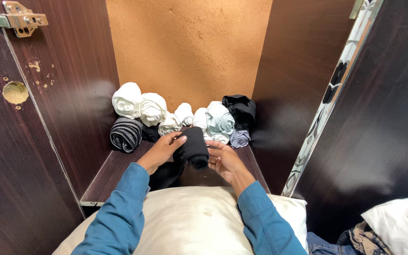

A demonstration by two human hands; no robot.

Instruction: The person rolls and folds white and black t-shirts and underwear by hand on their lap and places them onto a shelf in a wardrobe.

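- The left hand [160, 150] and the right hand [226, 162] meet over the front of a dark wooden shelf [114, 172] inside a cupboard, both arms in blue sleeves [119, 212].
- Between them is a black rolled garment [193, 147], held just above the shelf, near its front middle.
- The left grip is curled on the roll's left side, the fingers laid over its top edge and pinching the cloth.
- The right grip cups the roll from the right and below, the fingers bent and pressed against the cloth.
- A loose end of black fabric hangs down from the roll toward the shelf, under the left wrist.
- At the back of the shelf stands a row of rolled clothes: two white rolls [139, 104] on the left, a black-and-grey striped roll [125, 134] below them, and smaller white rolls [178, 118] in the middle.
- Further right lie pale blue-white rolls [220, 120], a black bundle [241, 109] and a small grey-blue roll [240, 138].
- A cream pillow [194, 222] lies below the arms, touching the shelf's front edge.
- The open cupboard door [10, 156] on the left carries a metal hinge [17, 19].
- White cloth [397, 226] lies at the lower right.
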